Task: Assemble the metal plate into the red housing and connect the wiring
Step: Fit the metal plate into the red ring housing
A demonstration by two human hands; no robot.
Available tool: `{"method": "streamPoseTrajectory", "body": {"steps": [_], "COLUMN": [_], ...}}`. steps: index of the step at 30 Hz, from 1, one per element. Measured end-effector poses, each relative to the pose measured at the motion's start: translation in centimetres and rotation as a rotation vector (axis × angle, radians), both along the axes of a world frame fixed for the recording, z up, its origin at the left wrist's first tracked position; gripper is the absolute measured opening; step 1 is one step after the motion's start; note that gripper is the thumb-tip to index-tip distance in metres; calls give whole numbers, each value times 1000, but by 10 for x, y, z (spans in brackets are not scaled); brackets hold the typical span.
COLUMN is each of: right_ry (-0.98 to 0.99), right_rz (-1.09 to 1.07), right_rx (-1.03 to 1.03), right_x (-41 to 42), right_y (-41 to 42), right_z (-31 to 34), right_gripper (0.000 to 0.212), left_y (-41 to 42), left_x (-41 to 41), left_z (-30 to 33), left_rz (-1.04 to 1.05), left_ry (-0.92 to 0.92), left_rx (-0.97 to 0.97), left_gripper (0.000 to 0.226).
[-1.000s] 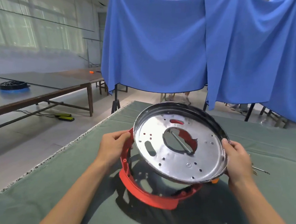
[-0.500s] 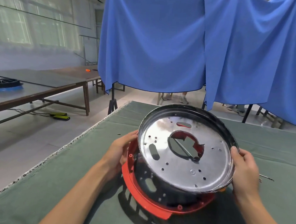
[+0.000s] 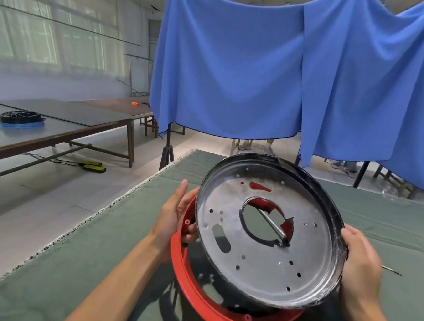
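Covering most of the lower view, the work table (image 3: 116, 241) w/ green cloth carries nothing of the assy directly; both parts are held up over it. Metal plate (image 3: 262, 250), a shallow round pan w/ raised rim, sits partly nested in the red housing (image 3: 193, 293), open face tilted toward the camera, upper edge leaning away. Being round, it has no real long axis; its centre axis points up and back at the wearer. Oval slot lies lower left of the big centre hole; red shows through that hole and through a small slot near the top. Housing ring hangs lower and left of the plate, not flush: a gap shows at lower left, so seating judged incomplete. Left hand (image 3: 175, 220) cups the housing rim at left, fingers curled behind it, thumb straight up. Right hand (image 3: 358, 261) grips the plate rim at right, fingers wrapped over the edge. Risks: plate going in cocked and binding if pushed before rims are parallel; holes missing the red bosses if rotation is off; fingers nipped between rim and ring; any wiring inside getting pinched, tho no wiring can be made out. Thin metal tool (image 3: 391, 270) lies on the cloth just beyond the right hand.
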State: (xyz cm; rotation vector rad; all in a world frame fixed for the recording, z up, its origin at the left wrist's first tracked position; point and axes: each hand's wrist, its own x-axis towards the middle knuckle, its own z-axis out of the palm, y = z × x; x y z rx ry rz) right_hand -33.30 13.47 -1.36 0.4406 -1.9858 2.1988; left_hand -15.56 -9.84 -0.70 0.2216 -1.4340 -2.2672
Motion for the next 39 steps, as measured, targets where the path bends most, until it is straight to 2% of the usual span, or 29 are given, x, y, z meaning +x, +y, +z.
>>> {"method": "streamPoseTrajectory", "body": {"steps": [3,9,12,13,17,21,23,26,29,32,39], "right_ry": [31,148,219,234,196,146,123,149,173,211,253], "right_rz": [20,89,111,122,145,157,175,126,40,-66,-232], "right_rx": [-1,122,193,221,282,347,328,322,334,306,240], "right_x": [-1,4,5,5,-2,-4,-5,-5,-1,6,13], "right_y": [1,3,6,8,15,13,11,9,5,3,1], "right_z": [-1,0,6,9,18,17,14,11,13,15,19], "right_gripper": [20,29,19,15,31,12,16,19,8,12,15], "left_y": [3,8,10,11,6,9,11,14,16,15,12], "left_x": [3,7,8,9,9,7,7,6,6,6,2], "left_z": [2,7,8,8,4,1,0,1,4,6,1], "left_rz": [21,55,85,91,34,10,42,76,110,153,75], "left_ry": [-23,-94,-67,-50,-12,-11,-42,-107,-98,-97,-46], "left_rx": [-44,-84,-15,10,37,56,68,89,122,118,72], "left_gripper": [67,52,67,65,40,35,41,60,63,65,42]}}
